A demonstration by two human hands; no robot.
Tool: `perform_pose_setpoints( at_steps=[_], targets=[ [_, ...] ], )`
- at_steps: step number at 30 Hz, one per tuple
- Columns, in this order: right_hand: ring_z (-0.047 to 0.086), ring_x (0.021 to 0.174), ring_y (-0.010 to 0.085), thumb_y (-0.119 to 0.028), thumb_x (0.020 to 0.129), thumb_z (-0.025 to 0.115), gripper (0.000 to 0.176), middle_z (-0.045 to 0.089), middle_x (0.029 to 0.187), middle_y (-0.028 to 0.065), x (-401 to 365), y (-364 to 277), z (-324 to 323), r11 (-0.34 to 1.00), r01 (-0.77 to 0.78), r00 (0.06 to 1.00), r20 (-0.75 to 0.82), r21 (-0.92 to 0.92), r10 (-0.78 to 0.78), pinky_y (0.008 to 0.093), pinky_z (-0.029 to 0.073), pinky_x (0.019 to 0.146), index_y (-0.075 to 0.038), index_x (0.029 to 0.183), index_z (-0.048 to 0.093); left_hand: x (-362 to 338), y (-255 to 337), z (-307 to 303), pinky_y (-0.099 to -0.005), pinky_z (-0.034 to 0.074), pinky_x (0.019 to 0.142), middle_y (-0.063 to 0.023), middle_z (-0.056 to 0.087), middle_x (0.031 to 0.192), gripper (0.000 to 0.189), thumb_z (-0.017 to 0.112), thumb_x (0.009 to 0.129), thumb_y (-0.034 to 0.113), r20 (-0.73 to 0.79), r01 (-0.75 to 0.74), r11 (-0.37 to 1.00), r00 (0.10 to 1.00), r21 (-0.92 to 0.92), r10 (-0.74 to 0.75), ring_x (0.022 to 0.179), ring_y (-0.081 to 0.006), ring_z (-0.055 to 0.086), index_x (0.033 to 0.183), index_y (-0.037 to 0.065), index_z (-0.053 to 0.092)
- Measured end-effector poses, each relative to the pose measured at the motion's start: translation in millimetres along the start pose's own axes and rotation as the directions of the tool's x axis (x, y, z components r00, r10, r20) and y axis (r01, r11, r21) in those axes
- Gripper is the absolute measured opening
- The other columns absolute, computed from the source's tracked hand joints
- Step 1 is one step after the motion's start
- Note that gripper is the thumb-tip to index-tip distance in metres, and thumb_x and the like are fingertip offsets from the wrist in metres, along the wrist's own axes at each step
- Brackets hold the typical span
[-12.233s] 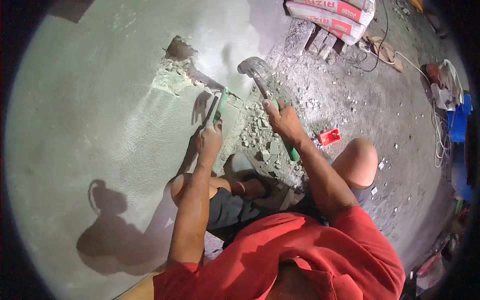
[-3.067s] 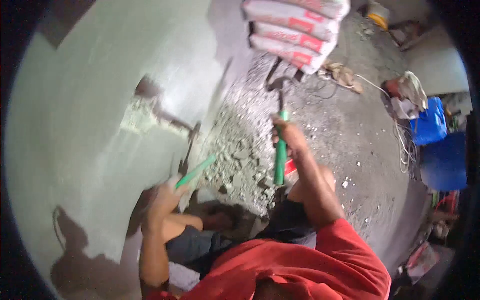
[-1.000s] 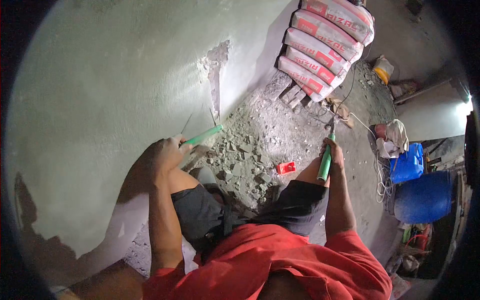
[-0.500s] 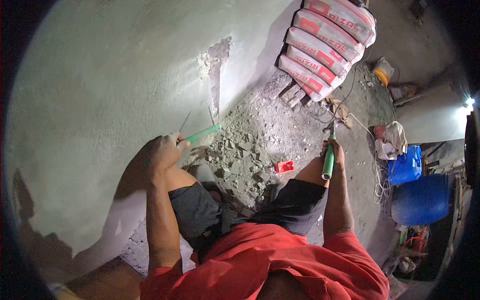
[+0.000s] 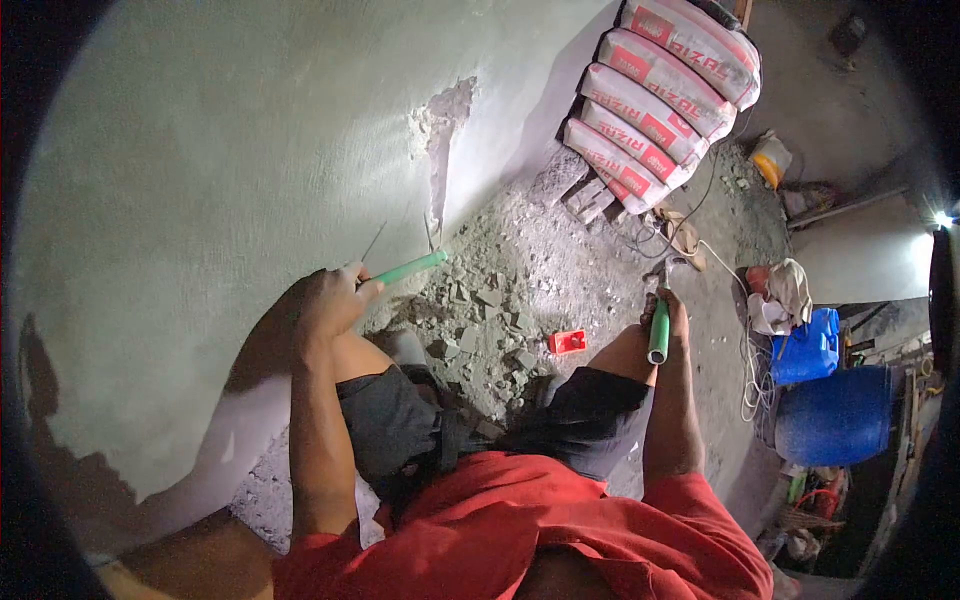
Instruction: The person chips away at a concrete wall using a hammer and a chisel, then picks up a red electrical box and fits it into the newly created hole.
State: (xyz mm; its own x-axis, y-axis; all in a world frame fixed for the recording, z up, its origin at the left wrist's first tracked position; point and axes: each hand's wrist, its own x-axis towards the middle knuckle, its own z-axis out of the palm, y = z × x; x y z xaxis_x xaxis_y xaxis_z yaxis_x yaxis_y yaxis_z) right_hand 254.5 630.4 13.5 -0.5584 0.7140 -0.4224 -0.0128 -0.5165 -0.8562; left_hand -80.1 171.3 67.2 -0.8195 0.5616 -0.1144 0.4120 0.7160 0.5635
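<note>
My left hand (image 5: 338,300) is closed around a green tube (image 5: 408,268) close to the wall (image 5: 250,180). The tube's far end points right, just below a chipped groove (image 5: 438,150) in the plaster. A thin dark rod (image 5: 374,241) sticks up beside the same fingers. Over my right knee, my right hand (image 5: 672,310) grips a hammer (image 5: 658,335) by its green handle, whose open end faces me. The metal head (image 5: 672,264) shows beyond the fist.
Broken plaster rubble (image 5: 480,320) lies between my legs, with a small red box (image 5: 568,342) at its right. Stacked cement bags (image 5: 650,110) stand ahead. To the right are a cable (image 5: 757,350), a blue jerrycan (image 5: 806,345) and a blue drum (image 5: 835,415).
The view has shifted slightly, so the bags sit a little lower and farther right. Both hands keep their holds and have barely moved.
</note>
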Motion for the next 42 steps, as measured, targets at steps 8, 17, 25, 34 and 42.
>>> perform_pose_setpoints(
  at_steps=[8, 17, 25, 34, 42],
  targets=[
    [0.051, 0.05, 0.0152, -0.027, 0.093, 0.057, 0.022, 0.053, 0.065, 0.0028, 2.3, 3.0, -5.7, 0.997, 0.01, 0.999, -0.041, 0.076, -0.007, 0.0295, 0.045, 0.046, -0.006, 0.086, 0.054, 0.0, 1.0, 2.2, -0.0428, 0.051, 0.073, -0.0214, 0.067, 0.086, 0.037, 0.068, 0.087, 0.033, 0.03, 0.011, 0.999, 0.999, 0.044, -0.012, 0.08, -0.0342, 0.066, 0.102, 0.0, 0.064],
    [0.051, 0.048, 0.0146, -0.024, 0.092, 0.058, 0.019, 0.055, 0.066, 0.0029, -0.4, 2.2, -3.2, 0.997, 0.035, 0.998, -0.054, 0.066, -0.032, 0.029, 0.046, 0.046, -0.006, 0.086, 0.054, 3.5, -7.5, 9.2, -0.0433, 0.052, 0.07, -0.021, 0.068, 0.083, 0.037, 0.068, 0.086, 0.035, 0.001, -0.036, 0.999, 0.999, 0.001, 0.036, 0.076, -0.0359, 0.067, 0.1, 0.001, 0.066],
    [0.052, 0.048, 0.0165, -0.023, 0.091, 0.059, 0.019, 0.055, 0.066, 0.0038, 5.1, 5.3, -7.9, 0.994, 0.035, 0.998, -0.049, 0.102, -0.03, 0.0301, 0.047, 0.047, -0.006, 0.086, 0.055, 1.3, -2.3, 6.2, -0.0421, 0.052, 0.072, -0.0193, 0.069, 0.087, 0.033, 0.072, 0.084, 0.029, 0.032, -0.027, 0.999, 0.999, 0.036, 0.025, 0.08, -0.0321, 0.069, 0.102, 0.002, 0.066],
    [0.053, 0.053, 0.0162, -0.024, 0.089, 0.061, 0.018, 0.057, 0.069, 0.0039, -7.7, 1.6, -2.7, 0.994, 0.061, 0.998, -0.034, 0.091, -0.059, 0.0301, 0.046, 0.049, -0.006, 0.09, 0.057, 0.6, 17.1, -1.4, -0.0421, 0.052, 0.077, -0.0183, 0.07, 0.095, 0.034, 0.072, 0.084, 0.025, 0.116, 0.042, 0.993, 0.992, 0.11, -0.055, 0.089, -0.0321, 0.069, 0.108, 0.003, 0.065],
    [0.056, 0.055, 0.0167, -0.019, 0.083, 0.067, 0.018, 0.058, 0.068, 0.0059, -61.6, -11.4, 32.9, 0.94, 0.208, 0.929, -0.248, -0.27, -0.276, 0.031, 0.045, 0.051, -0.002, 0.082, 0.063, 10.8, 38.1, 15.6, -0.0432, 0.052, 0.077, -0.0178, 0.071, 0.091, 0.034, 0.069, 0.086, 0.03, 0.14, -0.164, 0.985, 0.978, 0.06, 0.154, 0.084, -0.0344, 0.069, 0.108, 0.004, 0.066]
  ],
)
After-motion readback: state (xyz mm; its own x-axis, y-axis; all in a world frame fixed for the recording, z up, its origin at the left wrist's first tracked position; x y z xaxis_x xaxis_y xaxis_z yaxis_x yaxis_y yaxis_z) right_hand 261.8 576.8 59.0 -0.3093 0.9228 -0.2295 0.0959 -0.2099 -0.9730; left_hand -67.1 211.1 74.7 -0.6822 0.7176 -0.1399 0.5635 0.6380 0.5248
